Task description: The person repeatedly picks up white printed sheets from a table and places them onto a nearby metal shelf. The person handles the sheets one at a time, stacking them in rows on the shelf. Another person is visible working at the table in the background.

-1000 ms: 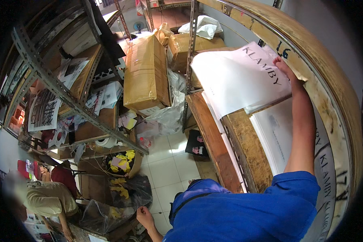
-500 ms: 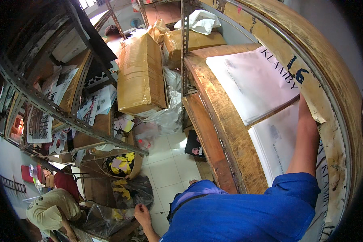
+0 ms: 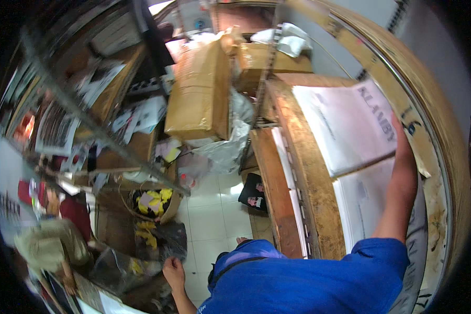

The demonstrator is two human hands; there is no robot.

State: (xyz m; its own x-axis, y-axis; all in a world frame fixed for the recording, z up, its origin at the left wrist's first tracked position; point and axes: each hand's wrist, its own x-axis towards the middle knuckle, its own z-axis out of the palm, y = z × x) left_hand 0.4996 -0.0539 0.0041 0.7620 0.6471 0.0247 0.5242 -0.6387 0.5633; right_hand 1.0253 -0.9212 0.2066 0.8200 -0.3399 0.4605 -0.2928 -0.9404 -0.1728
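Observation:
My right arm reaches over the shelf on the right. My right hand (image 3: 396, 130) lies along the far edge of a stack of white printed plastic bags (image 3: 345, 136), and its fingers are hidden between the stack and the shelf's wooden side. Nearer me, a second stack of white bags (image 3: 358, 206) lies under and beside my forearm. My left hand (image 3: 174, 271) hangs low at my left side, over the tiled floor, its fingers loosely curled closed. Nothing shows in it.
A large taped carton (image 3: 199, 94) stands ahead, with clear plastic wrap beside it. Metal-framed shelves (image 3: 104, 136) with printed sheets rise on the left. Below them sits a basket (image 3: 159, 204) of yellow scraps. Another person (image 3: 52, 246) bends at lower left.
The view has swung so the shelves and stacks shift in the picture. My right hand now shows partly at the upper stack's edge. My left hand stays low by my side.

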